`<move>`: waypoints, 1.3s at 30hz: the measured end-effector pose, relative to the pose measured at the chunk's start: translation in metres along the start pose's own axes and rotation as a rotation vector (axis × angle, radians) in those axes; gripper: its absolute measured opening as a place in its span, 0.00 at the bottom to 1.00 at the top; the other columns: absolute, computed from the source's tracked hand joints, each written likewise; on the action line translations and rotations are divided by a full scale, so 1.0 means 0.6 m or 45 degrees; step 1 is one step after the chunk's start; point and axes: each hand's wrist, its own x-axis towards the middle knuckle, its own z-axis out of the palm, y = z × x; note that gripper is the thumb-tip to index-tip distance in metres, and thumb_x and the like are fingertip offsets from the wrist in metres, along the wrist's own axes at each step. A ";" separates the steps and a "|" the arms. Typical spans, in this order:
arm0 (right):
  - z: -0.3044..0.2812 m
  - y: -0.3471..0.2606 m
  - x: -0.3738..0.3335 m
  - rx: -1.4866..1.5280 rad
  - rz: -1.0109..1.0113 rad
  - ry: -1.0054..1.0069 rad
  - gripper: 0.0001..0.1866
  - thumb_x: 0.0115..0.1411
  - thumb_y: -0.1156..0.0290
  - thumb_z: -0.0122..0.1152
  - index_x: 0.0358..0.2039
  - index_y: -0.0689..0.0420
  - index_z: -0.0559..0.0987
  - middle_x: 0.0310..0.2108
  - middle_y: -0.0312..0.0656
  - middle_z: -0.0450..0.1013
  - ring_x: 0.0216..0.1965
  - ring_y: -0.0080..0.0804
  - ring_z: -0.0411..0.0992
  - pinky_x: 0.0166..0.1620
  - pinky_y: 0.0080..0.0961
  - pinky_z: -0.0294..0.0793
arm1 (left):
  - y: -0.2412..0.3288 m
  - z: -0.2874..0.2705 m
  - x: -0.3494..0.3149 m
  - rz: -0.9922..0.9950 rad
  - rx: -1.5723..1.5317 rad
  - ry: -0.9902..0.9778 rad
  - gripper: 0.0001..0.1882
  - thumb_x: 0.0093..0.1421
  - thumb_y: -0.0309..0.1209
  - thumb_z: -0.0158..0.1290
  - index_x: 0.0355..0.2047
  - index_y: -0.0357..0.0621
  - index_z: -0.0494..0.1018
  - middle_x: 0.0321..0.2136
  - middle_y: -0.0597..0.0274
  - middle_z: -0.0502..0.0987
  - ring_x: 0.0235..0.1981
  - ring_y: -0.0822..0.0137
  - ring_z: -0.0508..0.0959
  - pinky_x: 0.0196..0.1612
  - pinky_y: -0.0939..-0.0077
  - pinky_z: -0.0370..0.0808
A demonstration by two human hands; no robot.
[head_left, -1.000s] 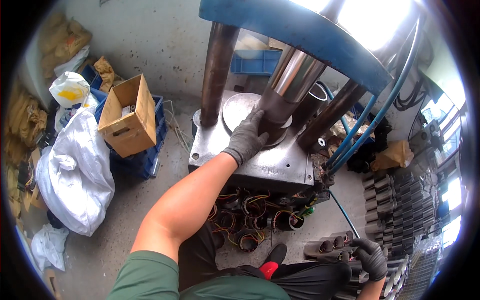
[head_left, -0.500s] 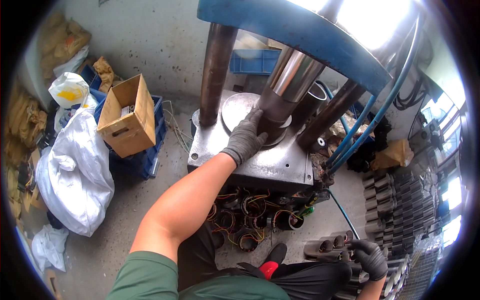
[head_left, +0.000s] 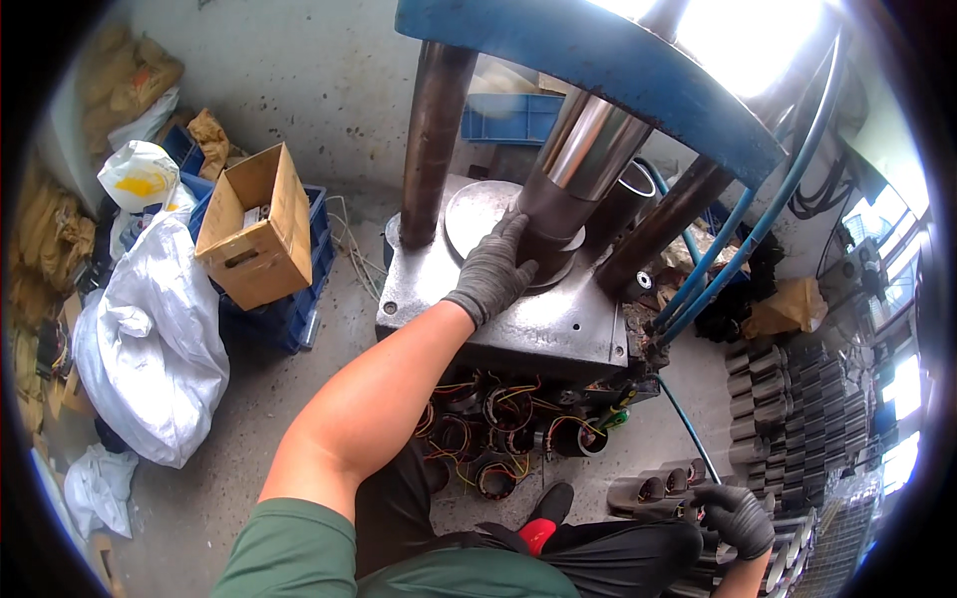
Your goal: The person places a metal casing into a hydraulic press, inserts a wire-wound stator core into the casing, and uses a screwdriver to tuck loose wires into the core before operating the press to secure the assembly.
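Observation:
My left hand (head_left: 495, 267), in a grey glove, lies against a dark metal cylinder (head_left: 546, 249) on the bed of a press. Its fingers are stretched along the cylinder's left side, the thumb apart in front. From above, the shiny press ram (head_left: 596, 145) meets the cylinder's upper sleeve. A round metal plate (head_left: 477, 204) lies beneath and left of it. At the lower right, my right hand (head_left: 738, 520), in a dark glove, has curled fingers. A thin blue hose (head_left: 688, 429) reaches down to that hand; whatever is in its fingers is hidden.
Wound stators with coloured wires (head_left: 498, 478) stand on the floor under the press bed (head_left: 419, 294). Metal sleeves (head_left: 758, 389) are stacked at right. Thick blue hoses (head_left: 743, 254) hang beside a column. Leftward are a cardboard box (head_left: 261, 249), blue crates (head_left: 299, 324) and a white sack (head_left: 155, 349).

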 end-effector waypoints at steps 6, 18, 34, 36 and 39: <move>0.004 0.017 -0.004 0.032 0.033 0.000 0.15 0.65 0.76 0.59 0.50 0.61 0.85 0.38 0.45 0.85 0.34 0.28 0.83 0.39 0.27 0.84 | 0.005 -0.003 0.001 -0.020 -0.010 -0.018 0.40 0.59 0.31 0.65 0.70 0.37 0.63 0.69 0.44 0.67 0.65 0.42 0.73 0.69 0.56 0.71; 0.000 0.007 0.000 0.123 0.114 0.045 0.17 0.63 0.80 0.56 0.51 0.61 0.84 0.38 0.46 0.86 0.32 0.27 0.82 0.39 0.27 0.83 | 0.002 0.000 0.000 -0.002 -0.014 0.016 0.40 0.59 0.32 0.65 0.70 0.36 0.63 0.69 0.43 0.67 0.65 0.41 0.72 0.70 0.56 0.70; 0.004 0.022 0.002 -0.077 -0.088 -0.074 0.21 0.58 0.81 0.54 0.52 0.65 0.84 0.40 0.45 0.86 0.30 0.27 0.82 0.35 0.26 0.84 | 0.008 -0.007 0.002 -0.044 -0.040 -0.062 0.42 0.60 0.30 0.63 0.72 0.33 0.59 0.69 0.41 0.66 0.69 0.46 0.70 0.74 0.62 0.65; 0.000 0.010 0.003 0.021 0.008 -0.001 0.20 0.60 0.80 0.55 0.52 0.66 0.83 0.40 0.45 0.86 0.31 0.28 0.83 0.36 0.27 0.84 | 0.006 -0.008 0.001 -0.051 -0.049 -0.067 0.42 0.60 0.30 0.63 0.72 0.33 0.60 0.69 0.41 0.66 0.69 0.46 0.70 0.74 0.62 0.65; -0.007 0.007 0.001 0.274 0.058 0.158 0.19 0.62 0.78 0.57 0.52 0.67 0.83 0.42 0.47 0.86 0.31 0.29 0.83 0.34 0.27 0.83 | 0.014 -0.015 0.000 -0.080 -0.086 -0.095 0.41 0.60 0.30 0.63 0.72 0.34 0.60 0.69 0.41 0.67 0.69 0.46 0.70 0.74 0.62 0.66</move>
